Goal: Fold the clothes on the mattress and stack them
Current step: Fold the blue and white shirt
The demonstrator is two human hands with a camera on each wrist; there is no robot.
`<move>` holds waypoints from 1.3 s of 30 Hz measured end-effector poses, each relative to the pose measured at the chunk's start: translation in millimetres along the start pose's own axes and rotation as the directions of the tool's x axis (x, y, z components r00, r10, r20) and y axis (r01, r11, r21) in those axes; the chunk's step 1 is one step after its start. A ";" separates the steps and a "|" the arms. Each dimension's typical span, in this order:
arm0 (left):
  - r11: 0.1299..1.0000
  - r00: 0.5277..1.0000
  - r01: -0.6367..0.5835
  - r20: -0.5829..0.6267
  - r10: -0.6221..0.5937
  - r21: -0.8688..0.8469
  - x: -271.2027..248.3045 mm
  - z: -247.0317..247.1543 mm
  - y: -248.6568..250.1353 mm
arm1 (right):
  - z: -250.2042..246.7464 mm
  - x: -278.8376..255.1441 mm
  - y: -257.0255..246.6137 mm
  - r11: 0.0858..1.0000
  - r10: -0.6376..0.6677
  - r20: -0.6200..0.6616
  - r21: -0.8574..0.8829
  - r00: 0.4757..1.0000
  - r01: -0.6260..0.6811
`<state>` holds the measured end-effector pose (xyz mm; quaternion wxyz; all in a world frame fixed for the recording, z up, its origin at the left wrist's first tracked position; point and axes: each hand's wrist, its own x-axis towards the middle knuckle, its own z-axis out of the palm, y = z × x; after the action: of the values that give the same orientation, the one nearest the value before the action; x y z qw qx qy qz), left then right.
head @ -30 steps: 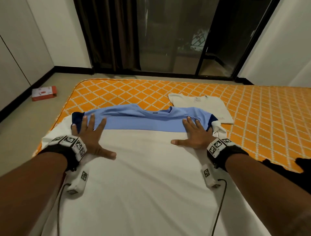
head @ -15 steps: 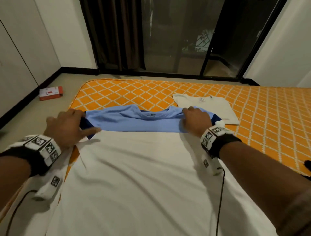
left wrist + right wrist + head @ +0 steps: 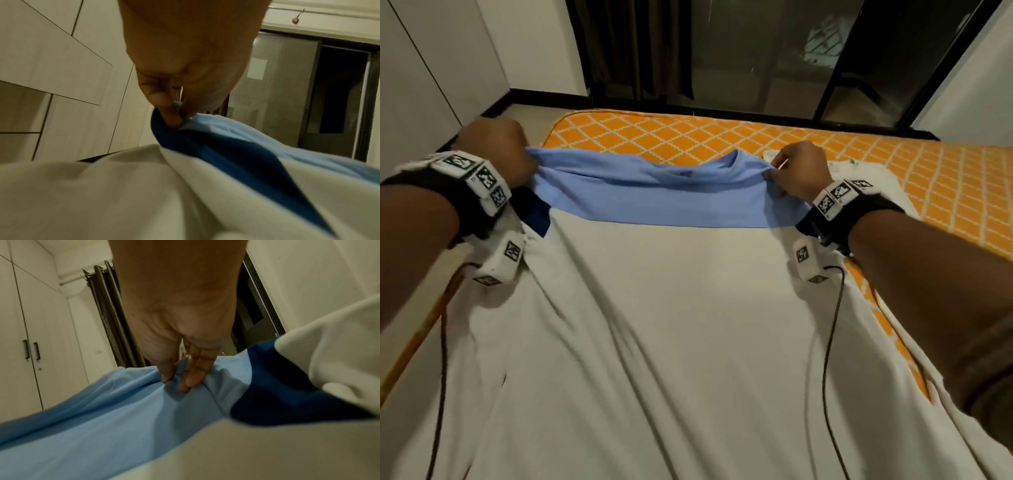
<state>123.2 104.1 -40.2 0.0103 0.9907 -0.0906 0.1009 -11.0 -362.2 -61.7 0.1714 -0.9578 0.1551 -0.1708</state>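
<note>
Here the white cotton T-shirt with a light-blue yoke and navy sleeve bands [image 3: 654, 308] lies spread over the near end of the orange diamond-quilted mattress [image 3: 688, 133], its collar end far and its hem near, so its long axis runs far to near. The left hand [image 3: 494, 150] pinches the left shoulder between thumb and fingers [image 3: 164, 112]; the right hand [image 3: 799, 171] pinches the right shoulder likewise, thumb against fingertips [image 3: 191, 378]. Both grips sit at the far edge, lifted slightly off the mattress, with the whole body of the shirt lying nearer than them. A fold would probably carry that edge toward the hem. A folded cream T-shirt [image 3: 859, 174] lies just beyond the right hand.
</note>
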 end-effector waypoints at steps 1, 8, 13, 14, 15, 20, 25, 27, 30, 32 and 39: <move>1.000 1.000 -0.007 -0.004 0.007 -0.011 1.0 0.1 -5.7 | 4.4 5.7 -3.5 1.000 0.001 -0.031 0.016 1.000 0.000; 0.969 0.984 -0.131 0.096 0.154 -0.210 -28.5 36.5 31.8 | 26.0 -4.9 0.6 0.975 -0.064 0.254 -0.192 0.965 0.115; 0.856 0.824 -0.509 0.239 0.515 -0.089 -119.0 23.9 85.7 | 26.2 -67.7 9.6 0.916 -0.120 0.409 -0.306 0.905 0.260; 0.823 0.765 -0.562 0.327 0.555 -0.080 -133.5 25.4 89.6 | 27.0 -77.8 13.3 0.932 -0.042 0.496 -0.293 0.867 0.213; 0.823 0.729 -0.561 0.418 0.542 -0.090 -142.0 28.7 91.1 | 20.9 -83.9 21.3 0.942 0.018 0.548 -0.290 0.836 0.170; 0.935 0.740 -0.347 0.589 0.325 -0.079 -139.1 12.7 72.6 | -6.5 -87.2 40.6 0.935 0.042 0.544 -0.317 0.838 0.159; 0.958 0.709 -0.278 0.659 0.251 -0.067 -140.9 -10.3 102.1 | -28.2 -93.1 70.6 0.970 -0.237 0.072 0.080 0.969 0.231; 0.939 0.699 -0.313 0.635 0.327 -0.139 -153.8 -25.3 135.2 | -43.0 -88.6 88.0 0.993 -0.014 -0.195 0.112 0.981 0.037; 0.829 0.560 -0.444 0.617 0.553 -0.340 -187.5 -30.1 193.3 | -64.9 -78.5 131.1 0.926 0.377 -0.306 0.111 0.874 -0.361; 0.770 0.443 -0.487 0.642 0.625 -0.413 -205.8 -20.5 222.9 | -77.6 -76.0 157.7 0.781 0.625 -0.189 0.143 0.757 -0.608; 0.789 0.387 -0.483 0.715 0.582 -0.381 -214.6 -4.5 246.3 | -78.5 -68.2 215.4 0.521 0.813 0.060 0.368 0.579 -0.770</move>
<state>-129.2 -99.8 -78.6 -0.0104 0.8391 -0.4029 -0.3652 -153.2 -552.0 -93.2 0.3902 -0.7218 0.5500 -0.1557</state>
